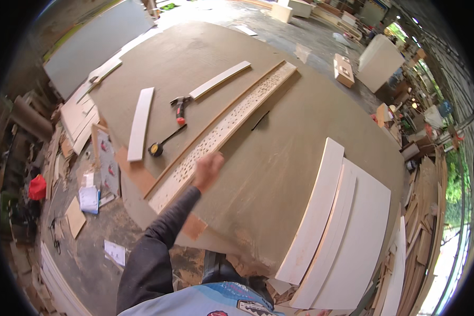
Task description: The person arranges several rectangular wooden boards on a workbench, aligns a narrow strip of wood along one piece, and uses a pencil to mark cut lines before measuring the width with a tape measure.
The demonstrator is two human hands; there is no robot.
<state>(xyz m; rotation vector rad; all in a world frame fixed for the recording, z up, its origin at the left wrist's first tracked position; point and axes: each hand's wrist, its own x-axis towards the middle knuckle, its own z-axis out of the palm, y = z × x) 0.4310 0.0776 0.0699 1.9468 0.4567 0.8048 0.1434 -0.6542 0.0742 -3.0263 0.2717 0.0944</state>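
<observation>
Broad tabletop (310, 116), long speckled board (231, 124), one blurred left hand (208, 169)

The brown-grey tabletop fills most of the view. Beyond its far left side stands a large pale sheet (102, 50). On the tabletop's near right part lie a wide white panel (361, 231) and, along its left side, two narrower white boards (316, 216), their edges bowed by the lens.

The speckled board, pale with many dark spots or holes, runs slantwise across the middle of the tabletop from near left to far right. A thin brown strip (237, 107) runs along its left edge.

Two short white strips lie left of the speckled board: one (141, 124) nearer the person, the other (220, 80) farther off.

The left hand, at the end of a dark sleeve, is at the board's right edge toward its near end, fingers curled; I cannot tell whether it grips or merely rests. The right hand is out of view, its state unknown.

A hammer (180, 109) with a red and black handle lies between the white strips, and a black and yellow tape measure (155, 149) just beside the nearer one. Smallest is a thin dark stick (259, 120), right of the speckled board
</observation>
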